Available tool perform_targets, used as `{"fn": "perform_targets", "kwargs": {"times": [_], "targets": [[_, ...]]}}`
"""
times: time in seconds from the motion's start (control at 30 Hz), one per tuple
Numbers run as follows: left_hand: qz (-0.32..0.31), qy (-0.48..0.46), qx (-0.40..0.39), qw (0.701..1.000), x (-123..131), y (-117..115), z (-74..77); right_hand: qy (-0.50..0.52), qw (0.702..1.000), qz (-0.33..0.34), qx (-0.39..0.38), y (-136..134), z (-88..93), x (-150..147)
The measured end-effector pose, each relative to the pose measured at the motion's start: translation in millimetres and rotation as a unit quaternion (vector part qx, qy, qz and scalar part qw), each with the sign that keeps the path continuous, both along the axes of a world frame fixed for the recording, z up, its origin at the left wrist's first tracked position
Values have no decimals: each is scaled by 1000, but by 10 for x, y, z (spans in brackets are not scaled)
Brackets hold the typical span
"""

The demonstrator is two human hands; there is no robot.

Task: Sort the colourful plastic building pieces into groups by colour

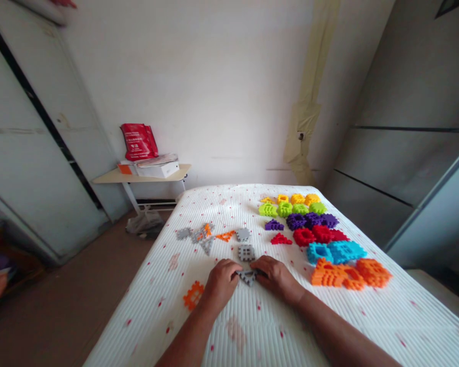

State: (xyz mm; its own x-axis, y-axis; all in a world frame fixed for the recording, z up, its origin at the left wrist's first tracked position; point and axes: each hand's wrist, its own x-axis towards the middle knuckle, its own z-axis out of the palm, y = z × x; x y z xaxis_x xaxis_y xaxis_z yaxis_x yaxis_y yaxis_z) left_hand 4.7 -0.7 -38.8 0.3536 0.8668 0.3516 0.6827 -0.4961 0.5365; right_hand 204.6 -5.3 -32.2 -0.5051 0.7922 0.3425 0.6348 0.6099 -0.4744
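Note:
A grey triangular piece (247, 277) lies low on the white ribbed cover, point toward me. My left hand (222, 280) pinches its left corner, and my right hand (277, 278) grips its right corner. Just beyond it is a grey square piece with a window pattern (246, 253), and farther back a solid grey piece (243, 234). An orange triangle (225, 236) sits left of that one. More grey pieces (199, 235) form a cluster at the left, with some orange among them. Near my left forearm rests an orange square piece (193, 295).
On the right side of the bed (290, 326) stand rows of yellow (297, 199), green (285, 209), purple (312, 220), red (322, 234), blue (346, 251) and orange pieces (373, 273). A small table (115, 176) with a red bag (138, 141) is by the wall.

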Motion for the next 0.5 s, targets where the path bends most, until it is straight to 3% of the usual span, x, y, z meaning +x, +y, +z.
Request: {"fn": "perform_targets", "kwargs": {"times": [0.33, 0.5], "targets": [[12, 15, -13, 1000, 21, -23, 16, -1, 1000, -5, 0, 2, -47, 7], [13, 31, 3, 999, -71, -97, 151, 5, 1000, -5, -9, -17, -3, 31]]}}
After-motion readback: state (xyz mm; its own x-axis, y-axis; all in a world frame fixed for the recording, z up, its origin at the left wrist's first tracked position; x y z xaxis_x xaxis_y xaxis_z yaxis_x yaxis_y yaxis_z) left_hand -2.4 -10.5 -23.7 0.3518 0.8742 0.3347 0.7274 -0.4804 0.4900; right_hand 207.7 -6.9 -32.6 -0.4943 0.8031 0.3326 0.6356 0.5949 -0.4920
